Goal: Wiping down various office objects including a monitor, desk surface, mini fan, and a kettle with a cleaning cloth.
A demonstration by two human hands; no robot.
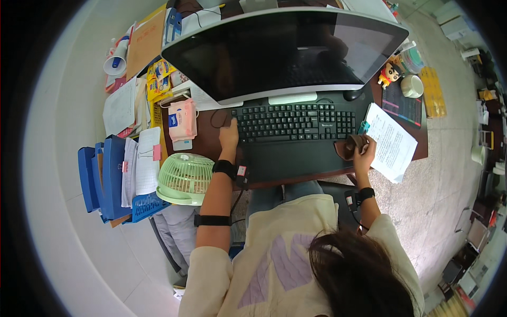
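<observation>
A black keyboard (296,124) lies on a dark desk mat (296,158), below the monitor. My left hand (228,136) is closed at the keyboard's left end, with the thumb along its edge; the other fingers are mostly hidden. Bunched up in my right hand (365,152) is a brown cloth (348,147), its folds resting on the mat just below the keyboard's right end. Right beside that hand lie printed sheets (391,142) held by a teal binder clip (364,127).
A large monitor (285,55) stands at the back. Leftward are a pink tissue pack (182,120), a green basket (186,178) and blue folders (113,174). A black mouse (352,95), a small figurine (389,75) and a white mug (412,86) stand at the right.
</observation>
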